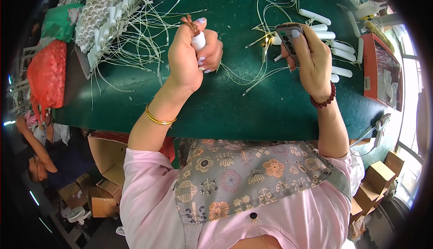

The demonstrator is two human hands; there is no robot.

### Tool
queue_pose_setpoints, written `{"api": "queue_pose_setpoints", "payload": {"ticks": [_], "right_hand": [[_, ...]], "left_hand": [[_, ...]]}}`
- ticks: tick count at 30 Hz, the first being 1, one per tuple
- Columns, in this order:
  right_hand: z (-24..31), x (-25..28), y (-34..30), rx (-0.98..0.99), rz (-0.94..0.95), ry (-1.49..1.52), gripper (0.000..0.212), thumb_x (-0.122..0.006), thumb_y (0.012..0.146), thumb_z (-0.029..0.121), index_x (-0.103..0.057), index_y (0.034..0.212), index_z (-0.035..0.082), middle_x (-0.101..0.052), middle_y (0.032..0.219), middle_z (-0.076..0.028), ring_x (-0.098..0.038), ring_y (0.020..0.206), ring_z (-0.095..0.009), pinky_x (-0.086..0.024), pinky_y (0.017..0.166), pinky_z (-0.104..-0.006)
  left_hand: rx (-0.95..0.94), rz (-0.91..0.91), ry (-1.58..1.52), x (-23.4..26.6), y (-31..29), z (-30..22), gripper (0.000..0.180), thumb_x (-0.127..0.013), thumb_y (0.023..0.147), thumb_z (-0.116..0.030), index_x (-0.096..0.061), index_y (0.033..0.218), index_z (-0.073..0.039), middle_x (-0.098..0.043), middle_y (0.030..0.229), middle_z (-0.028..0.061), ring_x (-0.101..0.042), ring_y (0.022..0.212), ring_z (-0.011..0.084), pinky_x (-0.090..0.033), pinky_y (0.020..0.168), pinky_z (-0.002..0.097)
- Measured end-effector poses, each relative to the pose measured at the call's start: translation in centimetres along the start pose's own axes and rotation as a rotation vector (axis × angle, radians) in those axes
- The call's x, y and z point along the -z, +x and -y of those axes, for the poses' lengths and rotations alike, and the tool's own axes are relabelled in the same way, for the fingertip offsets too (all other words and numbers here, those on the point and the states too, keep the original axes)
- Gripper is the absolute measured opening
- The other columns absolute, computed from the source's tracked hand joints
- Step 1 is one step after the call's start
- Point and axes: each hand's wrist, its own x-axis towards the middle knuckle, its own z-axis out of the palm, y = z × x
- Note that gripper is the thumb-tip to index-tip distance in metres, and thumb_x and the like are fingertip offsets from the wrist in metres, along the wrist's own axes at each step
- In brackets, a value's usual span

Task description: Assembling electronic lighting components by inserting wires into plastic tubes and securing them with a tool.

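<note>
My left hand (184,62) is closed around a short white tube (198,41). A twisted copper-coloured piece (190,24) sticks up beside the thumb; I cannot tell whether it joins the tube. Thin pale wires (234,80) run across the green table from near this hand. In my right hand (312,57) is a small dark remote control (287,39), the thumb resting on its face. Just left of the remote, a small warm light (267,41) glows among wires. Several white tubes (342,55) with wire leads lie behind and beside the right hand, partly hidden by it.
A tray at the back left holds a large stack of white tubes (97,21), their wires (140,46) spilling onto the table (216,114). Green (61,22) and red (47,71) bags sit beyond it. A red box (376,73) stands at right. Another person (58,154) works at far left.
</note>
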Motion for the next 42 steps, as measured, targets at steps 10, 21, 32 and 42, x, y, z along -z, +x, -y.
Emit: {"api": "queue_pose_setpoints", "payload": {"ticks": [10, 21, 32, 42], "right_hand": [[-0.6, -0.5, 0.0, 0.215, -0.109, -0.189, 0.018, -0.066, 0.097, 0.012, -0.074, 0.111, 0.005, -0.064, 0.069, 0.002, -0.050, 0.056, -0.002, -0.039, 0.050, -0.0199], [-1.2, 0.4, 1.2, -0.050, 0.104, 0.255, 0.034, -0.071, 0.094, 0.021, -0.070, 0.123, 0.003, -0.062, 0.087, 0.004, -0.049, 0.076, -0.001, -0.041, 0.069, -0.0184], [-1.0, -0.7, 0.0, 0.270, 0.183, -0.002, 0.050, -0.090, 0.076, 0.019, -0.069, 0.118, 0.003, -0.069, 0.101, -0.003, -0.054, 0.079, -0.012, -0.048, 0.073, -0.0251], [-3.6, 1.5, 1.0, 0.440, 0.236, -0.455, 0.023, -0.080, 0.083, 0.006, -0.072, 0.104, 0.001, -0.071, 0.093, -0.010, -0.068, 0.084, -0.023, -0.054, 0.076, -0.0304]], "left_hand": [[0.028, -0.020, 0.075, 0.0, 0.3, 0.4, 0.057, -0.030, 0.101, -0.043, -0.027, 0.051, -0.016, -0.026, 0.044, 0.0007, -0.020, 0.042, 0.0137, -0.020, 0.041, 0.0302], [-0.269, 0.130, 1.424, -4.9, -1.2, -3.9, 0.030, -0.074, 0.088, -0.032, -0.065, 0.098, -0.005, -0.065, 0.078, 0.0141, -0.068, 0.075, 0.0334, -0.053, 0.068, 0.0421], [-0.146, 0.332, 1.826, -8.0, -2.0, -6.6, 0.018, -0.061, 0.091, -0.011, -0.064, 0.108, -0.006, -0.063, 0.089, 0.0128, -0.064, 0.084, 0.0364, -0.050, 0.070, 0.0447], [0.030, 0.376, 1.649, -5.3, -1.5, -8.4, 0.031, -0.058, 0.092, -0.009, -0.063, 0.121, -0.001, -0.069, 0.101, 0.0114, -0.070, 0.086, 0.0192, -0.054, 0.074, 0.0321]]}}
